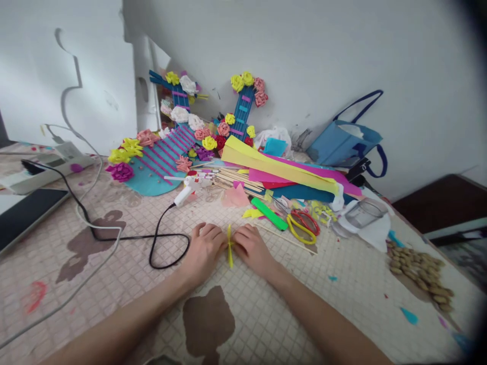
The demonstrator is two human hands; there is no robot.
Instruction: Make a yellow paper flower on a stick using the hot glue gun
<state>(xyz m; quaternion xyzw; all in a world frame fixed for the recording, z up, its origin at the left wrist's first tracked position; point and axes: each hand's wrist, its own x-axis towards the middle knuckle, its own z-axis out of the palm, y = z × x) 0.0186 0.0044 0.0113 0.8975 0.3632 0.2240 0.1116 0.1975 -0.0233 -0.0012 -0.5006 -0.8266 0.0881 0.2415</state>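
Observation:
My left hand (204,249) and my right hand (251,248) meet at the middle of the table, knuckles up and fingers curled. Between them they pinch a narrow yellow paper strip (230,249) that stands on edge and sticks out toward me and away from me. Just beyond my hands lie a green marker-like stick (269,213), yellow and red scissors (302,225) and a thin wooden skewer (289,239). A white glue gun (187,191) lies farther back, and its black cord (160,243) loops close to my left hand.
Coloured paper sheets (281,172), wooden sticks and paper-flower crafts (160,157) crowd the back by the wall. A blue bag (342,144) and glass jar (363,213) stand right, peanuts (418,271) at the right edge. A tablet (26,210) and power strip (41,170) lie left.

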